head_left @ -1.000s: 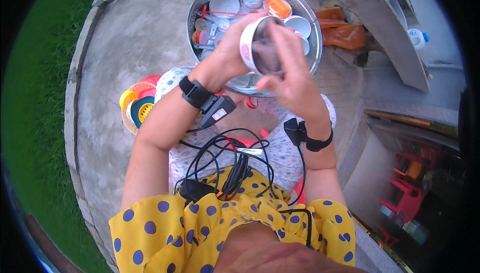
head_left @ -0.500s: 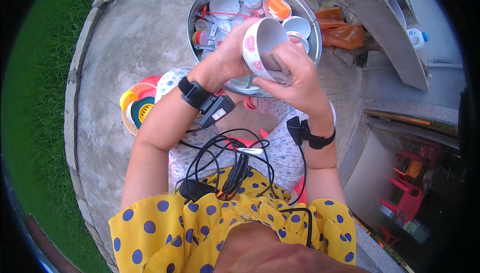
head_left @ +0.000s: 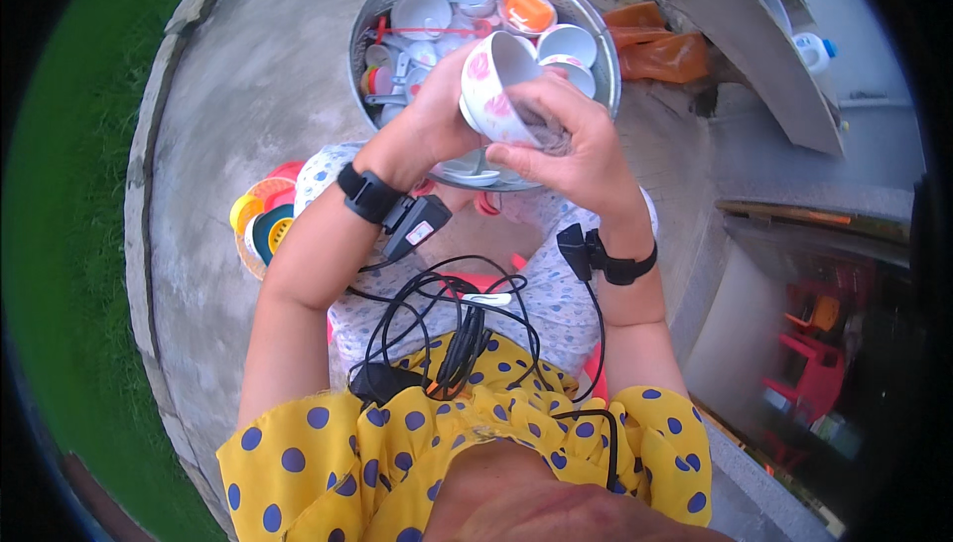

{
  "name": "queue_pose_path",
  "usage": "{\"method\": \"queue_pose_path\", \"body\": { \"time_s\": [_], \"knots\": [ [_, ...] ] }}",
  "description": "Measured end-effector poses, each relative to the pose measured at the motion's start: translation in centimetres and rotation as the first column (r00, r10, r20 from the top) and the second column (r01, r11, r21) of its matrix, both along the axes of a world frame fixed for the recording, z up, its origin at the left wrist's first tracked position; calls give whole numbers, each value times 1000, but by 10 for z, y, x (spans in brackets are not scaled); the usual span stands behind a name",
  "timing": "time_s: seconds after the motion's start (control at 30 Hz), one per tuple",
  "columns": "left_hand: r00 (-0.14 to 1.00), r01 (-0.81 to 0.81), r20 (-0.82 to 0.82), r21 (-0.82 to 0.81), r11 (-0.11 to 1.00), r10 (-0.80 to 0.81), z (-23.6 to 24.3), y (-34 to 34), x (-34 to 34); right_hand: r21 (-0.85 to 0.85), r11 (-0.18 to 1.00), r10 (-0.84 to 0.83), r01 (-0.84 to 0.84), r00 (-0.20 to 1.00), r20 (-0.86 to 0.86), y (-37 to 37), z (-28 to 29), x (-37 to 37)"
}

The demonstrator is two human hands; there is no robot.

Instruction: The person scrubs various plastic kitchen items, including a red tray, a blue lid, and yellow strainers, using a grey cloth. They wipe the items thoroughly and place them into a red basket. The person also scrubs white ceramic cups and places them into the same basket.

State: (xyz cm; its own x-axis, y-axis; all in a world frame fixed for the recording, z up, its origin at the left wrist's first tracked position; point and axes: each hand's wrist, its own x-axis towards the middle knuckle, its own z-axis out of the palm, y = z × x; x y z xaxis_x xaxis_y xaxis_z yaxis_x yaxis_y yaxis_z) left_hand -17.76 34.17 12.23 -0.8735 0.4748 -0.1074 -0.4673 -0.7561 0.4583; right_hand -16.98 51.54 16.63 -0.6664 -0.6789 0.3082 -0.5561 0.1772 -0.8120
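Observation:
A white bowl with pink flowers (head_left: 484,95) is tilted above the near part of a round metal basin (head_left: 364,26). My left hand (head_left: 443,95) grips its left side, the fingers partly hidden behind it. In my right hand (head_left: 576,140) is a grey-brown cloth (head_left: 546,133), pressed at the bowl's rim and inside; the fingertips reach into the bowl. Below, the basin holds white bowls (head_left: 421,14), an orange container (head_left: 527,12), a long red stick and several other dishes. Two more bowls (head_left: 568,45) lie at its right side.
Left of my knees stand colourful plastic baskets (head_left: 270,219). A coiled black cable (head_left: 447,324) lies on my lap, linked to wrist devices. An orange-brown sheet (head_left: 660,46) and a concrete slab (head_left: 764,56) are beyond the basin on the right. Grass borders the concrete at left.
The whole view has shifted slightly, so the basin and surroundings appear further left. Both hands keep hold of the bowl and cloth; the bowl is turned slightly.

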Motion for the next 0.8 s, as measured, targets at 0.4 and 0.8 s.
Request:
{"method": "queue_pose_path", "body": {
  "time_s": [0.4, 0.8],
  "knots": [
    [970, -240, 19, -65, 969, 242, 2, 3, -2, -399, 748, -163, 530, 730, 664, 12, -16, -27],
    [944, -278, -244, -226, 934, 222, -15, -1, -4, -255, 703, -708, 664, 622, -334, 7, -33, -34]
  ]
}}
